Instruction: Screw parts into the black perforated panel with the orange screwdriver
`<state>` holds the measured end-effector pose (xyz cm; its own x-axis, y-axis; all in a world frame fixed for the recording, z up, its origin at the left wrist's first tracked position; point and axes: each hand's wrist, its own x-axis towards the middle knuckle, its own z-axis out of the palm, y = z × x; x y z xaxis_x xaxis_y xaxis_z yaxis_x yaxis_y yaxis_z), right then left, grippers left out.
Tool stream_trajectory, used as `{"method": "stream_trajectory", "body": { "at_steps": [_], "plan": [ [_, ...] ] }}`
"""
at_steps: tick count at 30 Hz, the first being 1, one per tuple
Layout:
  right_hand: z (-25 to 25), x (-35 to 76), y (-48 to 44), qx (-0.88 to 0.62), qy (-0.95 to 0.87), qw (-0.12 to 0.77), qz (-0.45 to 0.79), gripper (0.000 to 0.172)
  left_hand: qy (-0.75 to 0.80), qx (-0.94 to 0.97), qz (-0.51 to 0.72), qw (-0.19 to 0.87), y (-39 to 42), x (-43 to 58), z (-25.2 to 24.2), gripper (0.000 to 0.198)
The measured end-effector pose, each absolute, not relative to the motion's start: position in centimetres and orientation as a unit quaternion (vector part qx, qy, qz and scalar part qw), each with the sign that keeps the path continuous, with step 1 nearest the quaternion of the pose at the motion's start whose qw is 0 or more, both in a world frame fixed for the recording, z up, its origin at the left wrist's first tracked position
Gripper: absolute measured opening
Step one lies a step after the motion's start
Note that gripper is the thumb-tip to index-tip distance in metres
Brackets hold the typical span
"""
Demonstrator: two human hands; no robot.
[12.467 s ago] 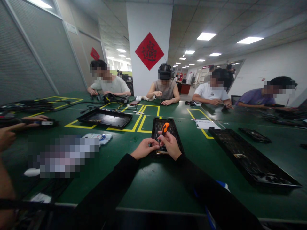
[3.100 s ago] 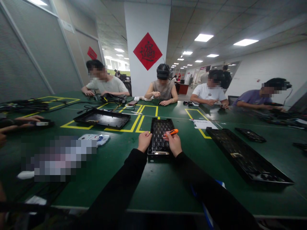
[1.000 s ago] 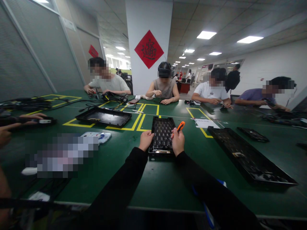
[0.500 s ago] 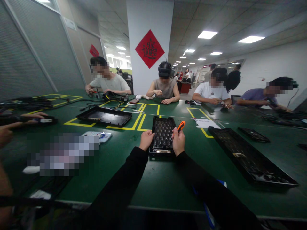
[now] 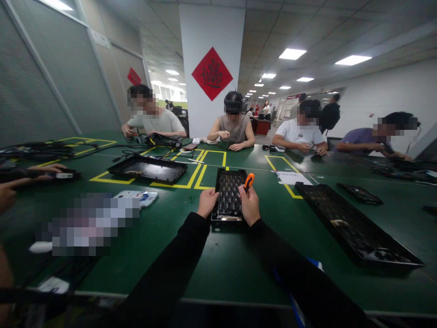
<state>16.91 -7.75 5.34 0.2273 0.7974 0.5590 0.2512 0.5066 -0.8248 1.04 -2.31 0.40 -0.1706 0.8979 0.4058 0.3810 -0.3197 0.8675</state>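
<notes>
A small black plastic housing (image 5: 229, 191) with rows of shiny bumps inside lies in front of me on the green table. A bare metal-coloured strip shows at its near end. Fingers of my left hand (image 5: 207, 202) are closed on its left rim. At the right rim, my right hand (image 5: 251, 207) is closed around an orange-handled screwdriver (image 5: 249, 182), its handle pointing up and its shaft hidden by the hand. I cannot tell whether my right hand also grips the housing.
To the right lies a long black housing (image 5: 357, 225), with a smaller black part (image 5: 360, 193) beyond it. A black tray (image 5: 148, 168) and a clear plastic packet (image 5: 148, 198) are to the left. White paper (image 5: 292, 177) lies beyond. Several people work around the green table (image 5: 218, 269).
The screwdriver handle has swung slightly left and stands more upright as my right hand shifted a little left. My left hand stays at the housing's left rim.
</notes>
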Motion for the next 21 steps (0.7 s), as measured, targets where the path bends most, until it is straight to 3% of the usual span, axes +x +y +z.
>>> {"method": "stream_trajectory", "body": {
  "at_steps": [8, 21],
  "plan": [
    [5.53, 16.56, -7.53, -0.384, -0.552, 0.673, 0.308, 0.031, 0.540, 0.598, 0.545, 0.231, -2.34, 1.05, 0.47, 0.038],
    [5.74, 16.41, -8.09, -0.405, -0.565, 0.657, 0.292, 0.026, 0.549, 0.592, 0.545, 0.226, -2.30, 0.99, 0.41, 0.033]
  ]
}}
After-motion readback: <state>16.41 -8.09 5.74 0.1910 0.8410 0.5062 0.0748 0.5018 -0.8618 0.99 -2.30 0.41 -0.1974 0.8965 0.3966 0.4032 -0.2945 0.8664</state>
